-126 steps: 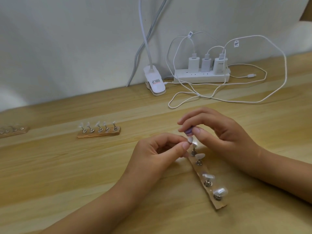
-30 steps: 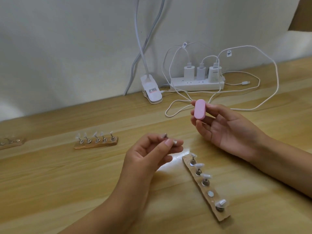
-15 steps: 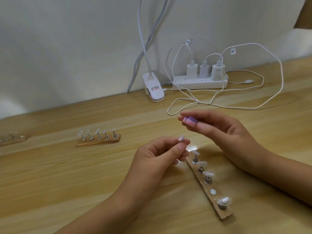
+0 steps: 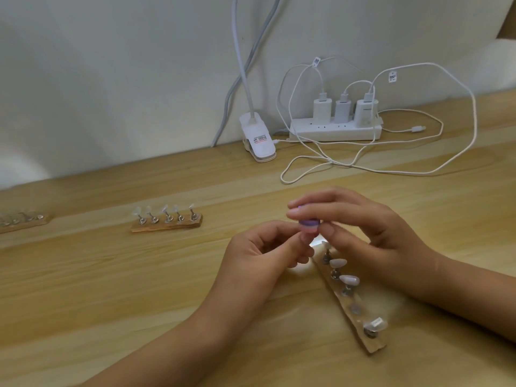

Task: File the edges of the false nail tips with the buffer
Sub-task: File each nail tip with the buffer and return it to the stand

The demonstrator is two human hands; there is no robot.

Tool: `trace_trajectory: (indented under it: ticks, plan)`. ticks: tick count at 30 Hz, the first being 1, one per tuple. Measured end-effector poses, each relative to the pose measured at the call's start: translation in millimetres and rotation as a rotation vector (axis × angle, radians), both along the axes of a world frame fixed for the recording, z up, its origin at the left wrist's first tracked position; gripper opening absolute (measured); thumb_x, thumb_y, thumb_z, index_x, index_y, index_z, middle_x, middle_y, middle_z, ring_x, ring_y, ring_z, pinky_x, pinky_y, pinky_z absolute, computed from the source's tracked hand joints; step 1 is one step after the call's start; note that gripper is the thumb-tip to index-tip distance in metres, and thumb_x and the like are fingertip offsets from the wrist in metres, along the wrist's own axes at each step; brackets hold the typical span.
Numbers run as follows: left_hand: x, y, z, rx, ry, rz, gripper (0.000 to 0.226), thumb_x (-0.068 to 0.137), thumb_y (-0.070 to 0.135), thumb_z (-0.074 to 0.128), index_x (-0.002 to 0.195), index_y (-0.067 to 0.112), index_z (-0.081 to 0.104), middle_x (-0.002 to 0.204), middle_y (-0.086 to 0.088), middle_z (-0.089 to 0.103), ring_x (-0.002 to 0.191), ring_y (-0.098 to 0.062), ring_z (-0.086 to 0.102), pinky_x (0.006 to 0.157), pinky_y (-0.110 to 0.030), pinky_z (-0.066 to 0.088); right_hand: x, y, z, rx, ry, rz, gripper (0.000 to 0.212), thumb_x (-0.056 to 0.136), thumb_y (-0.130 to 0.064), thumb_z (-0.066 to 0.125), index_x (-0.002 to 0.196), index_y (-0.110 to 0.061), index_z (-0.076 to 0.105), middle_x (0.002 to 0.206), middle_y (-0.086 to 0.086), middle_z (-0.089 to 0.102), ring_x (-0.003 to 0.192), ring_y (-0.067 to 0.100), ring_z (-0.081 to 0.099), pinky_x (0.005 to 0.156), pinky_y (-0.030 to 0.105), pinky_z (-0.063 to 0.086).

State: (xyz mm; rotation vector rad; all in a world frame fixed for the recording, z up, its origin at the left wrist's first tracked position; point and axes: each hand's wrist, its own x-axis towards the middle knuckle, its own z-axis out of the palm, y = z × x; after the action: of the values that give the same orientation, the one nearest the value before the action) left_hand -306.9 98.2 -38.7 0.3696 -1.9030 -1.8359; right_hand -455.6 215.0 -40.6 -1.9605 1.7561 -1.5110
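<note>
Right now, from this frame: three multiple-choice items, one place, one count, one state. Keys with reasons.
1. Which slot on the near holder is empty?
A) the end nearest the wall
B) the middle
C) second from the near end

2. How many chargers sit in the power strip?
A) two
B) three
C) four

3. What is the right hand doing?
A) pinching the buffer
B) lying flat, empty
C) pulling a cable

1 C: a bare metal disc shows there.
2 B: three white chargers stand side by side.
3 A: its fingertips grip the purple buffer.
</note>
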Motion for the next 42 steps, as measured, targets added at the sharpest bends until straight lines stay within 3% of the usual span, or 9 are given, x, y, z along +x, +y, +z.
trace_trajectory:
  ticks: [2,6,9,13,15,19,28,38,42]
  plan:
    - [0.4,0.1,0.3,0.034,-0.011,-0.005,0.016,0.077,0.035,0.070,0.087,0.024,0.077,0.072,0.000,0.073,0.066,-0.006,0.067,0.060,-0.013,0.048,-0.5,0.9,1.8,0.023,-0.116,-0.013,0.026,0.097,-0.013,0.054,0.119,-0.016,0.068,0.119,0.000,0.065,0.119,0.018,0.058,0.101,0.028,0.046]
    - [0.5,-0.3,1.7,0.041,-0.005,-0.029,0.015,0.077,0.036,0.068,0.084,0.026,0.077,0.071,-0.002,0.074,0.066,-0.009,0.069,0.058,-0.014,0.048,4.8,1.2,1.9,-0.022,0.063,0.000,0.026,0.097,-0.015,0.051,0.118,-0.017,0.065,0.121,0.003,0.062,0.119,0.017,0.057,0.100,0.026,0.044]
    - [-0.6,-0.9,-0.5,0.049,-0.007,-0.014,0.017,0.078,0.028,0.069,0.086,0.015,0.076,0.070,-0.003,0.073,0.065,-0.008,0.068,0.060,-0.015,0.049,2.8,0.2,2.1,0.038,-0.067,-0.033,0.026,0.098,-0.015,0.050,0.117,-0.018,0.067,0.117,-0.002,0.063,0.119,0.017,0.057,0.103,0.036,0.044]
    - [-1.2,1.4,0.7,-0.002,-0.002,-0.030,0.013,0.077,0.031,0.069,0.081,0.021,0.077,0.067,-0.002,0.072,0.064,-0.009,0.067,0.061,-0.015,0.049,5.9,-0.2,-0.3,0.037,0.075,0.004,0.031,0.098,-0.018,0.041,0.116,-0.014,0.065,0.119,0.001,0.058,0.119,0.021,0.054,0.103,0.036,0.042]
    - [-1.3,1.4,0.0,-0.003,-0.011,-0.029,0.014,0.077,0.030,0.070,0.082,0.019,0.077,0.068,-0.002,0.072,0.065,-0.009,0.067,0.061,-0.014,0.049,3.4,-1.2,0.2,0.067,-0.008,-0.029,0.029,0.098,-0.020,0.042,0.113,-0.016,0.066,0.115,-0.001,0.060,0.117,0.021,0.055,0.102,0.042,0.042]
    - [-0.4,1.4,0.4,-0.011,-0.020,-0.034,0.018,0.076,0.034,0.070,0.080,0.017,0.076,0.068,-0.002,0.072,0.064,-0.009,0.067,0.062,-0.015,0.049,7.1,0.3,0.7,0.042,0.059,0.006,0.030,0.098,-0.020,0.038,0.111,-0.018,0.065,0.114,-0.001,0.058,0.114,0.022,0.054,0.100,0.033,0.041]
    - [-0.3,2.3,0.1,-0.028,-0.032,-0.035,0.015,0.078,0.030,0.069,0.078,0.016,0.076,0.068,-0.003,0.072,0.065,-0.010,0.067,0.063,-0.017,0.050,5.9,0.6,1.9,0.057,0.103,-0.057,0.028,0.096,-0.025,0.037,0.109,-0.028,0.062,0.110,-0.004,0.058,0.113,0.018,0.052,0.099,0.034,0.039]
    - [-0.3,2.8,0.7,-0.035,-0.029,-0.047,0.018,0.080,0.030,0.068,0.079,0.014,0.075,0.069,-0.005,0.072,0.066,-0.011,0.068,0.062,-0.016,0.050,8.9,0.5,0.2,0.074,0.185,-0.043,0.032,0.098,-0.022,0.037,0.111,-0.021,0.066,0.113,-0.003,0.057,0.114,0.020,0.051,0.099,0.032,0.036]
    - [-1.0,2.5,0.0,-0.029,-0.025,-0.043,0.016,0.080,0.028,0.068,0.078,0.014,0.075,0.069,-0.004,0.073,0.066,-0.010,0.068,0.063,-0.017,0.051,6.9,0.8,1.7,0.087,0.131,-0.082,0.031,0.096,-0.026,0.037,0.110,-0.026,0.065,0.113,-0.006,0.058,0.116,0.019,0.050,0.101,0.033,0.036]
